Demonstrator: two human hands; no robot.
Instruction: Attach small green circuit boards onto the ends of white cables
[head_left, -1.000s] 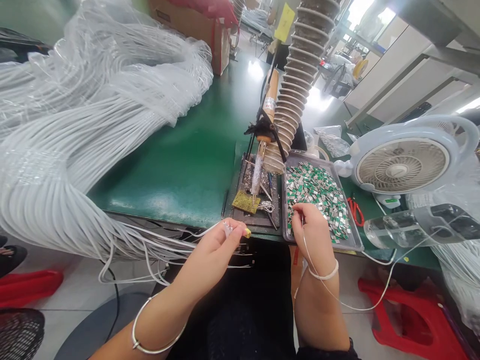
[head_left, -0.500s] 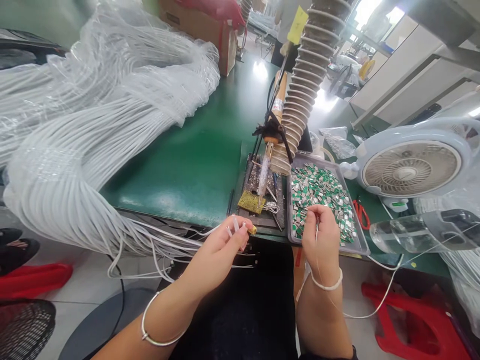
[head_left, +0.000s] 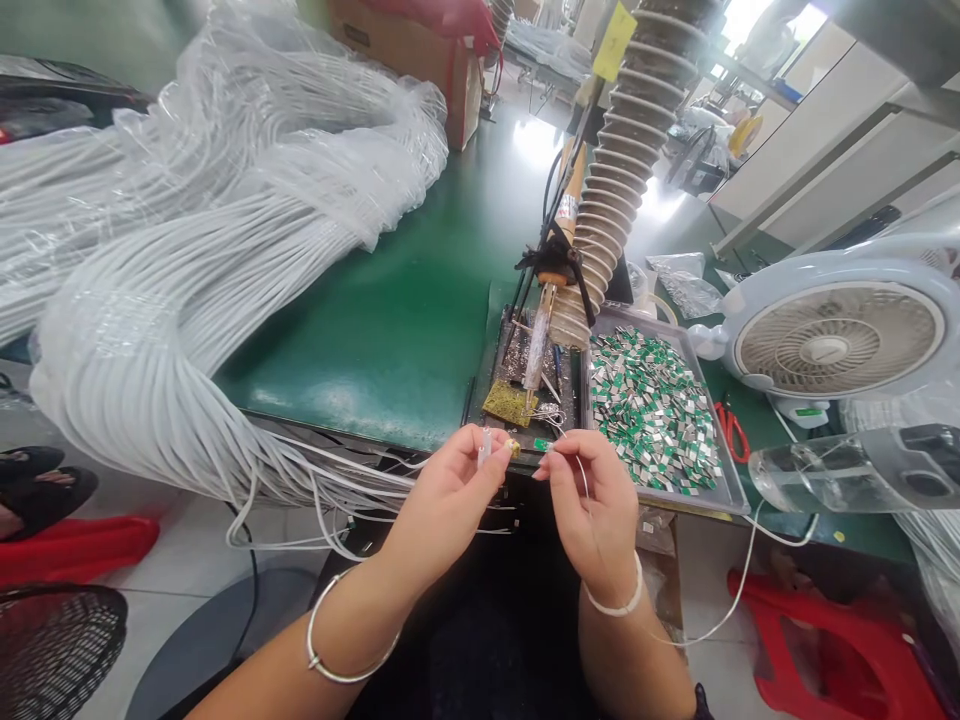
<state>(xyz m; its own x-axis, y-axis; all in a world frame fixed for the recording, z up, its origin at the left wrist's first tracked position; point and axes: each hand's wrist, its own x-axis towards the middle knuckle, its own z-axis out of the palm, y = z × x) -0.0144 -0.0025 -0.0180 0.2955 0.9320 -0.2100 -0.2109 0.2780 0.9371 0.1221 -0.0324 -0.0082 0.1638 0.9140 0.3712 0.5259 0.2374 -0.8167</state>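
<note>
My left hand (head_left: 446, 505) is closed in a pinch on a small yellow piece (head_left: 514, 447) whose exact kind I cannot make out. A whitish strip (head_left: 486, 445) shows at its fingers. Just across from it, my right hand (head_left: 598, 510) pinches a small green circuit board (head_left: 543, 445) by one end, facing the yellow piece with a gap between. Thin pale wire (head_left: 583, 478) runs through the right fingers. Beyond both hands a soldering iron (head_left: 538, 340) is clamped tip down, above a yellow sponge (head_left: 509, 402). To the right, a grey tray (head_left: 731, 485) holds many similar boards.
Bundled white cables (head_left: 172, 290) in plastic cover the left of the green table (head_left: 375, 340). A ribbed duct (head_left: 637, 150) hangs by the iron. Right of the tray are red-handled scissors (head_left: 731, 432), a fan (head_left: 840, 325) and a clear bottle (head_left: 817, 470).
My right hand has moved left from over the tray to beside my left hand, and a green circuit board now shows in its fingers. My left hand still pinches the yellow piece.
</note>
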